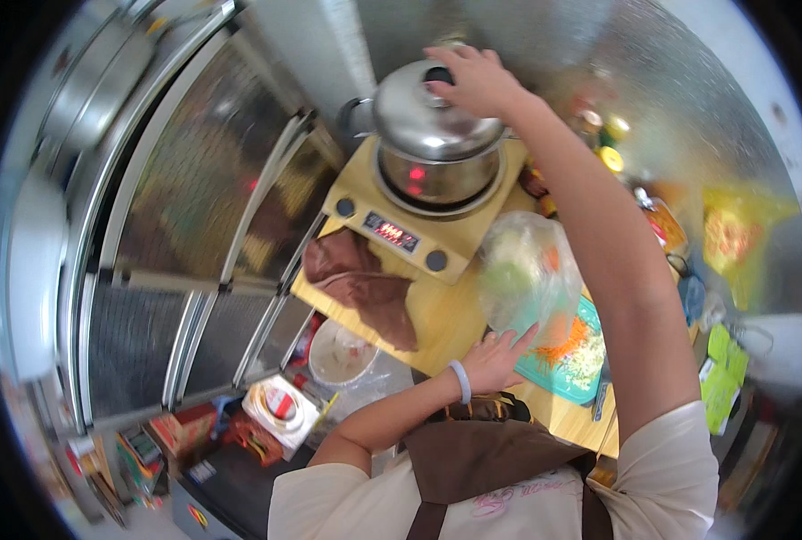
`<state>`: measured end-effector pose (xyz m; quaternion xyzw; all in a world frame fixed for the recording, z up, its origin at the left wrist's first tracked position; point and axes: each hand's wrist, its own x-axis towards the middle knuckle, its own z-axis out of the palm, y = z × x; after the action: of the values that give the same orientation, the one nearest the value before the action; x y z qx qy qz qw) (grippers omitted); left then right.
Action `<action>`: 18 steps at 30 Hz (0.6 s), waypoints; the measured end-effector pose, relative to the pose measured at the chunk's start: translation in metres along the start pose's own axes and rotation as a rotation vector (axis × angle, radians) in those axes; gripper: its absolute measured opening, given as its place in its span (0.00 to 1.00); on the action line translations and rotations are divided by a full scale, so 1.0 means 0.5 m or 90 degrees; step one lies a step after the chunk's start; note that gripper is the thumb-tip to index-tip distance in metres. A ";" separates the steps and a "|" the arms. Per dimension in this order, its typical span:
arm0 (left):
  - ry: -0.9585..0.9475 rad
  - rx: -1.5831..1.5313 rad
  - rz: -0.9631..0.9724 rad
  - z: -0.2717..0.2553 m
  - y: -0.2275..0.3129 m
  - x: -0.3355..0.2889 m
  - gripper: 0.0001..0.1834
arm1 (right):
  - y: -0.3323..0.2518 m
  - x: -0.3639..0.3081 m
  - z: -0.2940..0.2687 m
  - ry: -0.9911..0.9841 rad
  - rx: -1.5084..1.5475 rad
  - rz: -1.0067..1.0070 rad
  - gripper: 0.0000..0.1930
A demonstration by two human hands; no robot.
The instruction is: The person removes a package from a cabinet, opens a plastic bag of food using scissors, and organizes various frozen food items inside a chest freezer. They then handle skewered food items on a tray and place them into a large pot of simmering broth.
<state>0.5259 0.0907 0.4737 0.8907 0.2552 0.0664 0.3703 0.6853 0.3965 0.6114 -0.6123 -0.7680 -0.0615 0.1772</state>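
My right hand [475, 81] reaches far forward and is closed round the black knob of a shiny domed pot lid [432, 130]. The lid covers the top of a steel pot [437, 183]; whether it sits flush all round I cannot tell. The pot stands on a tan electric cooker [356, 184] with a lit red display. My left hand [495, 362], fingers apart and holding nothing, is low over the table's front edge. Beside it lie a turquoise cutting board [531, 367] with shredded orange and pale green vegetables [583, 354] and a clear plastic bag [525, 279] of vegetables.
A brown cloth [356, 283] lies on the wooden table [446, 328] before the cooker. Below left are a white bucket [341, 353] and a white box [282, 414]. Bottles [612, 135] stand behind my right arm; a yellow bag [729, 238] hangs at right. Glazed panels [203, 171] flank the left.
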 end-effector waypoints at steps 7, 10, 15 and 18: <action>0.295 -0.036 -0.417 0.087 -0.180 -0.372 0.25 | 0.006 0.045 -0.019 -0.109 -0.029 -0.017 0.24; 0.301 -0.081 -0.664 0.144 -0.151 -0.584 0.26 | -0.096 -0.027 -0.078 0.057 -0.064 -0.067 0.24; 0.234 -0.089 -0.818 0.289 -0.016 -0.789 0.26 | -0.290 -0.280 -0.128 0.082 0.042 -0.103 0.23; 0.216 -0.108 -0.824 0.340 0.033 -0.841 0.28 | -0.374 -0.434 -0.062 -0.172 0.151 -0.062 0.24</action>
<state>0.2228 -0.2375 0.3930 0.5035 0.7859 -0.0104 0.3588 0.5523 0.1422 0.5878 -0.5521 -0.8153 0.1041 0.1403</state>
